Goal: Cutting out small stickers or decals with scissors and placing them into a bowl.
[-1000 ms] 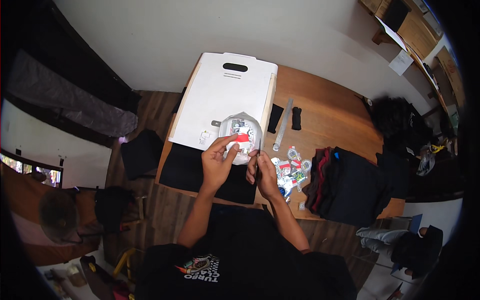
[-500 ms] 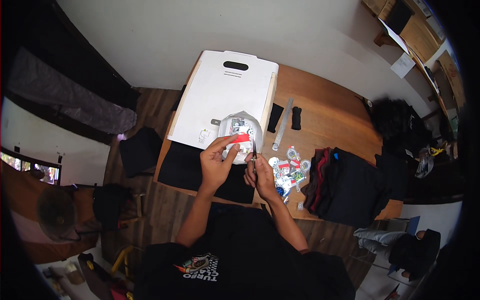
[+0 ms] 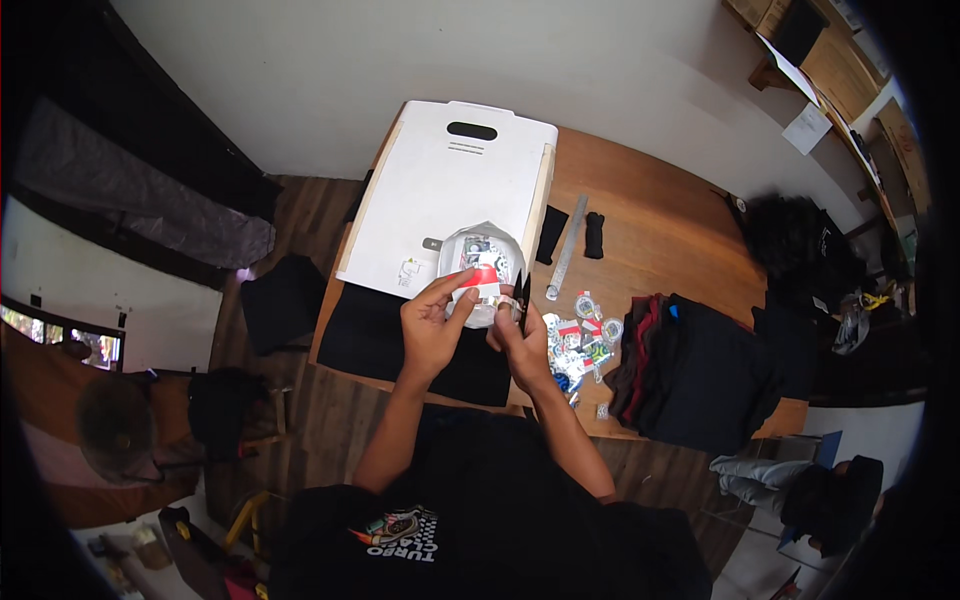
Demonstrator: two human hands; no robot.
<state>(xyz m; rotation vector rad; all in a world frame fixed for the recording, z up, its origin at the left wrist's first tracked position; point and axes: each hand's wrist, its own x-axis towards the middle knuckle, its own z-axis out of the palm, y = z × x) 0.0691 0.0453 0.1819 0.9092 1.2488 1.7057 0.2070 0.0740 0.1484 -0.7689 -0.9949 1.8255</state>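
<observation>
From twelve to two o'clock ahead of my chest spreads the wooden table (image 3: 650, 215), with a white board (image 3: 455, 190) on it at twelve. My forearms (image 3: 388, 445) reach forward from wide apart, converging at a pale container (image 3: 449, 262) seen against the board's near edge. At one, my right hand (image 3: 522, 345) curls round dark scissors (image 3: 525, 290), blades pointing toward twelve; at eleven, my left hand (image 3: 430, 325) angles inward, thumb and fingers all but closed, pinching a red-and-white piece (image 3: 484, 276) over the container's small printed pieces (image 3: 480, 246)
</observation>
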